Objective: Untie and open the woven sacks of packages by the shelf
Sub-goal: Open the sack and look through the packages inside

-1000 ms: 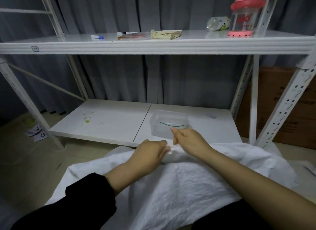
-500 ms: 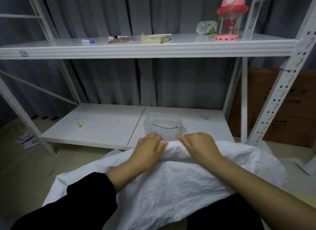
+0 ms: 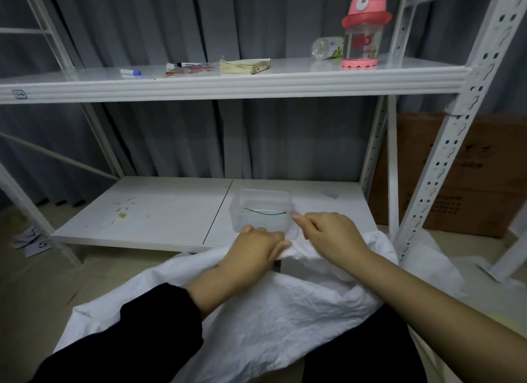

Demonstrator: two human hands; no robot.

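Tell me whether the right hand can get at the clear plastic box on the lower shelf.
Probably yes: the right hand sits just in front of the clear plastic box, nothing between, though it would first have to release the white woven sack.

The white sack [image 3: 271,320] fills the floor in front of the shelf [image 3: 228,83], and both hands, left hand [image 3: 253,248] and right hand [image 3: 330,237], sit at its far edge, close together. Just beyond the fingertips a clear plastic box [image 3: 261,208] stands on the lower board [image 3: 159,211], blocking a straight reach forward. To the left of the box the board lies bare up to the curtain [image 3: 176,137], with tall open room beneath the upper board. On the right an upright post [image 3: 445,160] stands close beside the sack, and a cardboard box [image 3: 467,177] closes off the space behind it. The floor [image 3: 37,285] left of the sack is open.
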